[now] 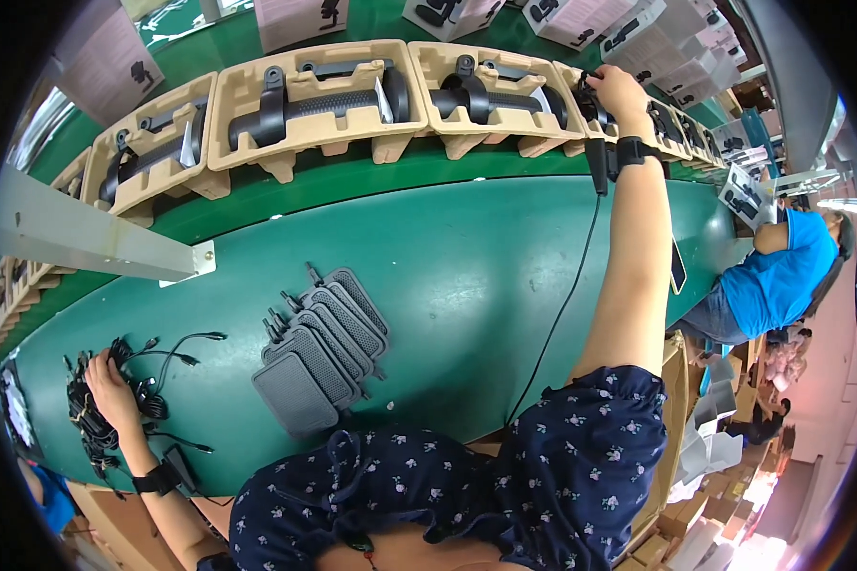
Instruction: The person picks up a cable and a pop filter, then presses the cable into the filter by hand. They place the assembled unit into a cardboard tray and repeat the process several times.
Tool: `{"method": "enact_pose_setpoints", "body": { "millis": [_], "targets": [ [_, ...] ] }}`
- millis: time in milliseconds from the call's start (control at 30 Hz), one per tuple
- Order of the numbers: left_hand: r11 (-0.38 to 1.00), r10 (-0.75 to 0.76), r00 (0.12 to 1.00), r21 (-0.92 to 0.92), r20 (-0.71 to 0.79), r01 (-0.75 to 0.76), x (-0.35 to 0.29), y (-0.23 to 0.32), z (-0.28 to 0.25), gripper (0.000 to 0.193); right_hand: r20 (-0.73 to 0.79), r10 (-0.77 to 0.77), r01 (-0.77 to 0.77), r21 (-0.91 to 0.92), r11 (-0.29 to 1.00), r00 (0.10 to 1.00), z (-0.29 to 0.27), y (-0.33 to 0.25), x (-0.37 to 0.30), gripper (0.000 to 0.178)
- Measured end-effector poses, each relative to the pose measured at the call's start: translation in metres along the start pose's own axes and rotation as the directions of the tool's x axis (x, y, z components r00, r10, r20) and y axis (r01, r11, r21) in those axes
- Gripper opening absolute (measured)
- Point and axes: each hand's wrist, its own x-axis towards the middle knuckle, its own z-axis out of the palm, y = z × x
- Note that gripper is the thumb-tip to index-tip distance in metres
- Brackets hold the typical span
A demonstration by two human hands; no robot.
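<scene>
My left hand rests on a heap of black cables at the left of the green table, fingers curled into the bundle. My right hand reaches far forward over a molded tan tray. Its fingers are closed at a small black thing, which they mostly cover. Between my arms lies a fanned-out row of flat grey pads with mesh surfaces and short stems. More tan trays stand in a line beyond; each holds a black device with a ribbed cylinder.
A white metal bracket juts over the table from the left. White boxes stand behind the trays. A thin black cord runs down from my right wrist strap. A person in a blue shirt sits to the right.
</scene>
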Motion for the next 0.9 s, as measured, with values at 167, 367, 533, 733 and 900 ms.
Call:
{"method": "enact_pose_setpoints", "body": {
  "millis": [167, 367, 533, 733, 900],
  "targets": [
    [1.000, -0.005, 1.000, 0.012, 0.018, 0.005, 0.002, 0.001, 0.003, 0.018, -0.289, 0.072, 0.032, 0.342, 0.939, 0.955, 0.062, -0.029, 0.001, 0.039],
    [0.999, -0.030, 0.998, 0.014, 0.052, 0.030, 0.002, 0.001, 0.003, 0.019, -0.411, 0.014, 0.098, 0.251, 0.963, 0.912, 0.079, -0.007, -0.003, 0.038],
    [0.999, -0.027, 0.999, 0.041, 0.041, 0.025, 0.004, 0.006, -0.005, 0.018, -0.233, 0.129, -0.062, 0.272, 0.960, 0.964, 0.075, 0.025, -0.008, 0.034],
    [0.998, -0.044, 0.998, 0.047, 0.049, 0.041, 0.001, 0.003, -0.002, 0.019, -0.269, 0.076, -0.027, 0.181, 0.983, 0.960, 0.069, 0.014, 0.010, 0.018],
    [0.998, -0.036, 0.999, 0.058, 0.039, 0.034, 0.003, 0.010, -0.007, 0.018, -0.157, -0.130, 0.150, 0.125, 0.981, 0.979, 0.071, 0.038, 0.008, 0.021]
  ]
}}
